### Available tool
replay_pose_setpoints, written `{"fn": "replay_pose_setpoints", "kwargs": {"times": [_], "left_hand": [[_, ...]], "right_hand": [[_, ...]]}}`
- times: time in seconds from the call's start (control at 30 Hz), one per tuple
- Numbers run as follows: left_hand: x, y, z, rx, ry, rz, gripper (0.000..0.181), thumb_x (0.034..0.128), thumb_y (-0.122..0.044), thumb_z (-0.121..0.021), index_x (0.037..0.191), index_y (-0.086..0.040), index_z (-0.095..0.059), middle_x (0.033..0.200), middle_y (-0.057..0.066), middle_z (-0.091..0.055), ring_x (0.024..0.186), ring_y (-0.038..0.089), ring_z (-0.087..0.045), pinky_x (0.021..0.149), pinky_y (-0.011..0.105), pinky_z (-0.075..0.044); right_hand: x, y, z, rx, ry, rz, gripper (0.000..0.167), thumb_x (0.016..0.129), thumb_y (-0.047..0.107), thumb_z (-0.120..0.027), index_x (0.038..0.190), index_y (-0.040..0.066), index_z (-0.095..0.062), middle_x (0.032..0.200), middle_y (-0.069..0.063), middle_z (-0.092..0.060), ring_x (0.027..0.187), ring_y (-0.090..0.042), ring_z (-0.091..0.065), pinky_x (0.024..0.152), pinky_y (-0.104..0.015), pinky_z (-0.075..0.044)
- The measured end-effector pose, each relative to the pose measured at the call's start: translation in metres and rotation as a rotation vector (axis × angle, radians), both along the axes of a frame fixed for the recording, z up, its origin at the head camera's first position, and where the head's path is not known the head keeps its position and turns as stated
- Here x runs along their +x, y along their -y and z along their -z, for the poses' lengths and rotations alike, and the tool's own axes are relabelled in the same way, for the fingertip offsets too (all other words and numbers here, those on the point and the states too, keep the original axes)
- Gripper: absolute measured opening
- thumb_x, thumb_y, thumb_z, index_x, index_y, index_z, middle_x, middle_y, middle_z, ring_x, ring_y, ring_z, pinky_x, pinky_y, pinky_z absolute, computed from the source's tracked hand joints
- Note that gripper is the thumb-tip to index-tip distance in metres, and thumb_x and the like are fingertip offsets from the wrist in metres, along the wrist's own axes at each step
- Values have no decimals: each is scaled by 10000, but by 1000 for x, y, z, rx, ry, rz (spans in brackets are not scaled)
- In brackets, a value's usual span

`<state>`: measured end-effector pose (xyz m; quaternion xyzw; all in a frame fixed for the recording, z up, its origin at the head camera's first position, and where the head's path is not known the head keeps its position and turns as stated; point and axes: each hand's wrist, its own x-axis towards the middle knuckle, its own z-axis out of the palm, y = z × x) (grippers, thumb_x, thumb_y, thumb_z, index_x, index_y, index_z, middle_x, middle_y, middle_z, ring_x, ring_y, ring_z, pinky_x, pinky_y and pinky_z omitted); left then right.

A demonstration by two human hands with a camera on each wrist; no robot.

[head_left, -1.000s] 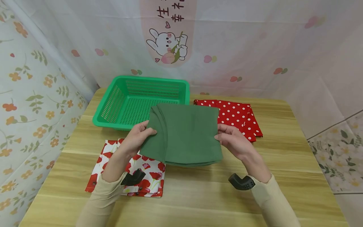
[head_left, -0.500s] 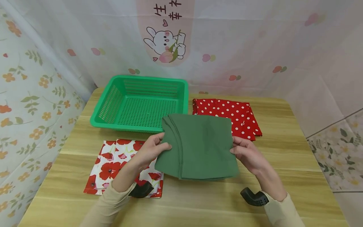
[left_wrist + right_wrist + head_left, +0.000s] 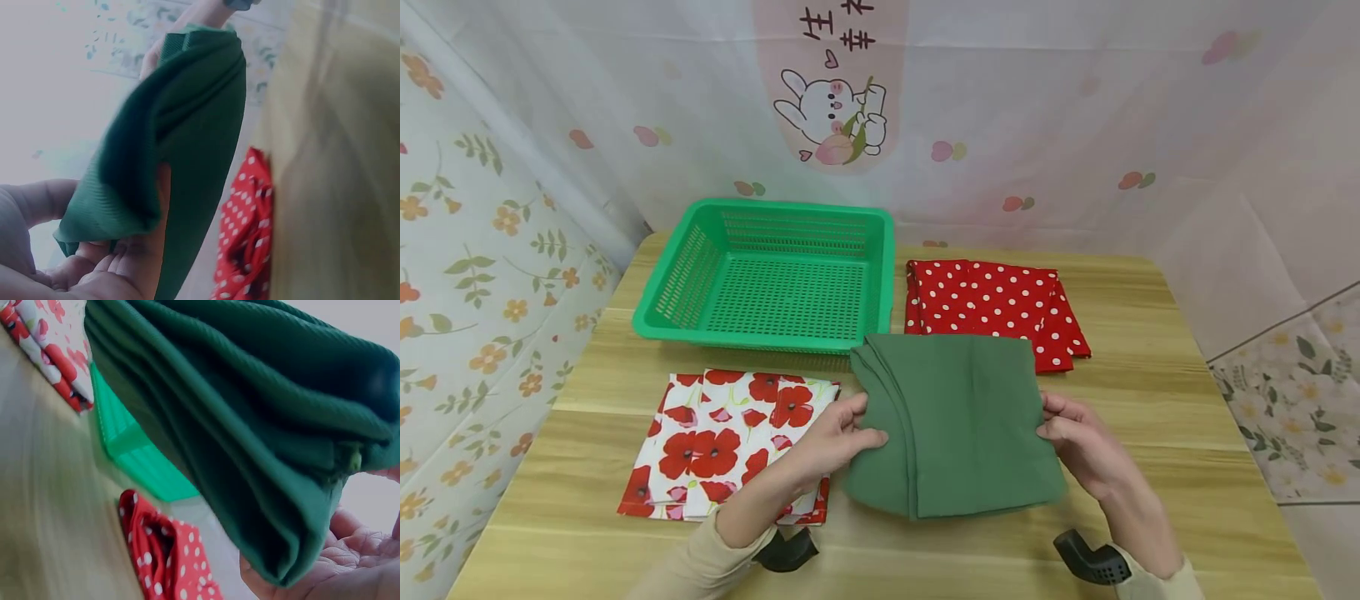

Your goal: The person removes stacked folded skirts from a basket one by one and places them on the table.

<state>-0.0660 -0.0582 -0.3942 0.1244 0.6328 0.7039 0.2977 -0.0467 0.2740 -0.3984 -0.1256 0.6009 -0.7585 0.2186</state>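
A folded dark green cloth (image 3: 973, 425) is held up above the front middle of the table. My left hand (image 3: 838, 437) pinches its left edge, thumb on top and fingers beneath, where the left wrist view shows the fabric (image 3: 200, 137) curving between thumb and fingers. On the opposite side, my right hand (image 3: 1088, 440) grips the right edge. Several stacked layers of the green fabric (image 3: 206, 425) show at that end in the right wrist view. Some of the right fingers are hidden behind the cloth.
At the back left of the wooden table (image 3: 1150, 400) stands a green plastic basket (image 3: 760, 337) with nothing inside. A folded poppy-print cloth (image 3: 722, 450) lies at the front left. Behind the green cloth lies a red polka-dot cloth (image 3: 992, 296), partly covered from view.
Both hands have carried the green cloth toward the person and to the right, bringing it lower in the head view. The basket and poppy-print cloth are now more fully visible.
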Motion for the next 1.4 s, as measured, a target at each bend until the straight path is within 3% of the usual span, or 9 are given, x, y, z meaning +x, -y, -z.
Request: {"fn": "replay_pose_setpoints", "kwargs": {"times": [0.17,0.63,0.9,1.13,1.4], "left_hand": [[6,-7,11,-5,19,24,115,861,1,-565,938,52,-496,880,7,-648,763,49,-607,688,206,-498],[11,-11,25,-55,56,38,173,849,-18,-601,997,54,-549,989,106,-678,848,95,-624,766,234,-495],[10,-14,39,-106,44,36,100,855,-28,-607,901,20,-532,934,80,-681,846,102,-607,768,253,-477],[8,-15,55,-156,31,22,171,848,-29,-612,1012,16,-597,1025,90,-683,937,105,-596,823,271,-471],[9,-15,65,-167,47,31,247,855,-38,-615,1093,22,-590,1090,107,-667,965,121,-601,817,274,-488]], "right_hand": [[9,-6,11,-6,39,17,460,858,-114,-324,1032,169,-642,937,86,-650,850,-64,-591,814,-281,-438],[26,-15,33,18,113,72,465,862,-104,-327,1042,188,-641,940,93,-658,875,-64,-583,833,-279,-411],[27,-14,43,113,158,140,416,849,-95,-381,945,211,-646,856,113,-629,868,-61,-534,825,-268,-369],[28,-13,50,136,167,159,387,846,-92,-399,935,191,-648,858,105,-620,857,-61,-535,819,-243,-380],[30,-15,59,201,158,178,334,843,-86,-423,890,175,-625,819,99,-577,808,-59,-524,757,-248,-411]]}}
